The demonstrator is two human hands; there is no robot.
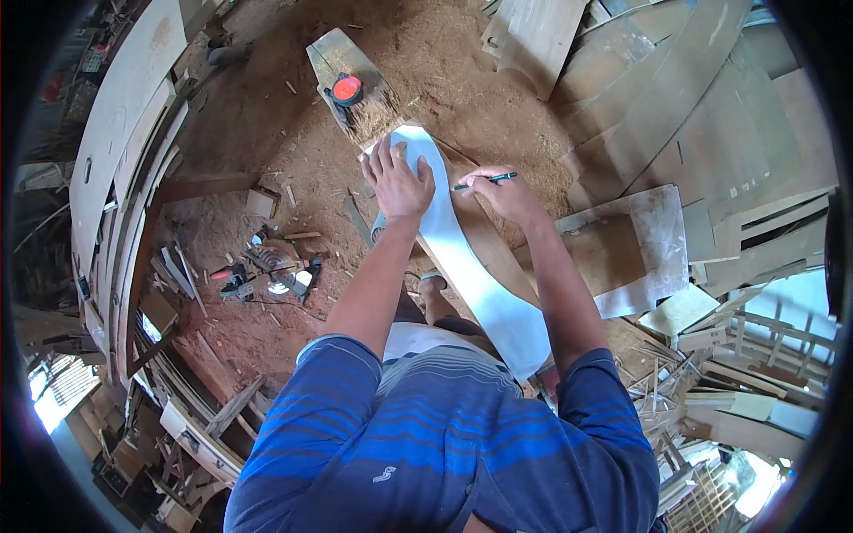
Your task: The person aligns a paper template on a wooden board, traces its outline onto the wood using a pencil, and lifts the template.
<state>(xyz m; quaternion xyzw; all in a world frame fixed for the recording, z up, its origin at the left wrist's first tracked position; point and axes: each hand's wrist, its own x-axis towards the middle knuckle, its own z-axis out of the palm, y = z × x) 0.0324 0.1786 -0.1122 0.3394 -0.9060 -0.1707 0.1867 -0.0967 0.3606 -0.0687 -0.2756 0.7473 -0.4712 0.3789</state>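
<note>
A long white curved template lies over a brown wooden board, running from near my body to the far end. My left hand presses flat on the template's far part, fingers spread. In my right hand a dark green pencil is pinched, its tip pointing left toward the template's right edge. Whether the tip touches the board I cannot tell.
Beyond the board stands a plank with a red and black round tool on it. A power saw sits on the dusty floor at left. Large wooden sheets lean at right, and curved panels stand at left.
</note>
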